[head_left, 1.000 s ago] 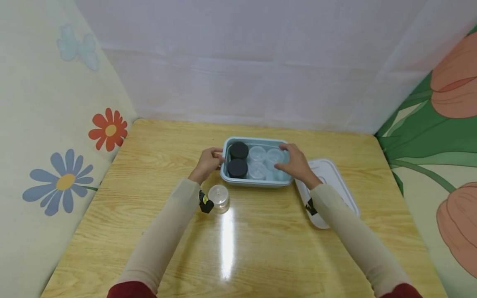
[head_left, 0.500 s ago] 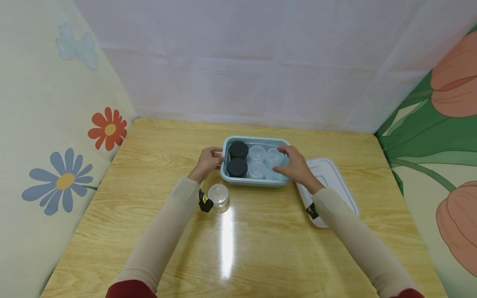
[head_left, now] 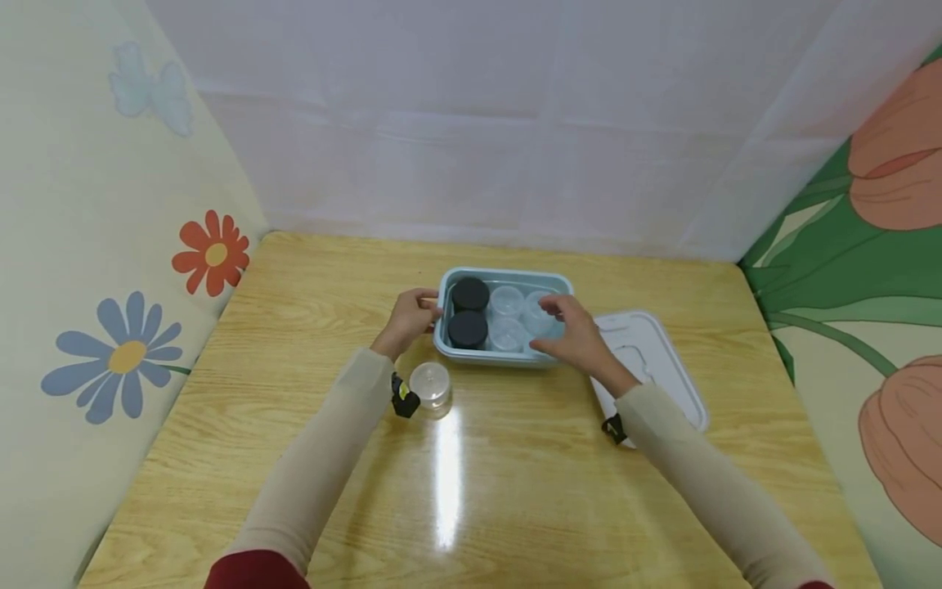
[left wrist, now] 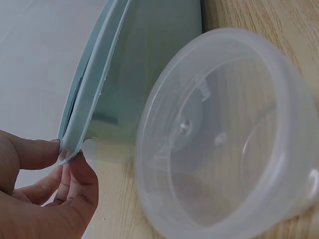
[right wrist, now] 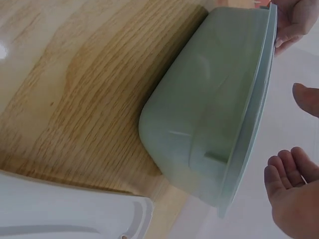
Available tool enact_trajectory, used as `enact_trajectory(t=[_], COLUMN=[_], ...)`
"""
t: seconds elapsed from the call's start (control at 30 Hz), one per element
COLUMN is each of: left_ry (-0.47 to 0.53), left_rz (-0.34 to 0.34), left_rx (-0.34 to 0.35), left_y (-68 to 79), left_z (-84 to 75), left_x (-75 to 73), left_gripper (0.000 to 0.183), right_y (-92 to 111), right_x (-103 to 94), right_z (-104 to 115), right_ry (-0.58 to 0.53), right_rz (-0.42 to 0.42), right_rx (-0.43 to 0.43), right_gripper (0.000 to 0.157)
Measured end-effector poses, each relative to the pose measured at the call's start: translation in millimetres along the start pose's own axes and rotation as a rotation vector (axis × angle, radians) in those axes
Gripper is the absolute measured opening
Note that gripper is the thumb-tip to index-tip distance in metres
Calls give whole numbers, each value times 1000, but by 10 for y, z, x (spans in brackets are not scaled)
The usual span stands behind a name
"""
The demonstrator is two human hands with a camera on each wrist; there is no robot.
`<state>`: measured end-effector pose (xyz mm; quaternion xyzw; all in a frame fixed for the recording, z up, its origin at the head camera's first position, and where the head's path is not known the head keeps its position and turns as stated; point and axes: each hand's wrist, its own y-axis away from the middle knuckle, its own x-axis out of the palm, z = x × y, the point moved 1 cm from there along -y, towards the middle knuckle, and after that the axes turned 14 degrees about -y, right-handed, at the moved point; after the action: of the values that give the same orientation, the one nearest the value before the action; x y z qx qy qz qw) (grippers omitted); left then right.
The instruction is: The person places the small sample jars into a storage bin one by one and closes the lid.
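A light blue plastic box stands on the table. My left hand pinches its left rim between thumb and fingers, plain in the left wrist view. Over the right end of the box hovers my right hand, thumb and fingers spread apart with nothing between them. Two black-lidded jars sit at the box's left end. Beside them are three clear round-topped jars, the rightmost partly hidden by my right fingers. One clear jar stands outside, near my left wrist; it looms large in the left wrist view.
A white lid lies on the table to the right of the box, partly under my right forearm. The wooden table ends at a pale cloth backdrop, with flower-printed panels on both sides.
My right hand has drawn back a little to the left and toward me, off the rightmost clear jar. The left hand keeps its place at the rim.
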<state>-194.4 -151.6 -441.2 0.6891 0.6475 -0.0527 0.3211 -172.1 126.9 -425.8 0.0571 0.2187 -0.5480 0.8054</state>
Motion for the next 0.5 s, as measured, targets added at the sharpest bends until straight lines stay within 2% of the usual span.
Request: enact_trajectory(t=[0.5], left_ry=[-5], left_rz=[-8], left_rx=[33], left_y=[-10], left_z=[15], left_x=[7], left_gripper=[42], right_y=[114], right_x=[173], right_z=[59], right_ry=[-10], right_rz=[6], right_rx=[-51], right_gripper=[62])
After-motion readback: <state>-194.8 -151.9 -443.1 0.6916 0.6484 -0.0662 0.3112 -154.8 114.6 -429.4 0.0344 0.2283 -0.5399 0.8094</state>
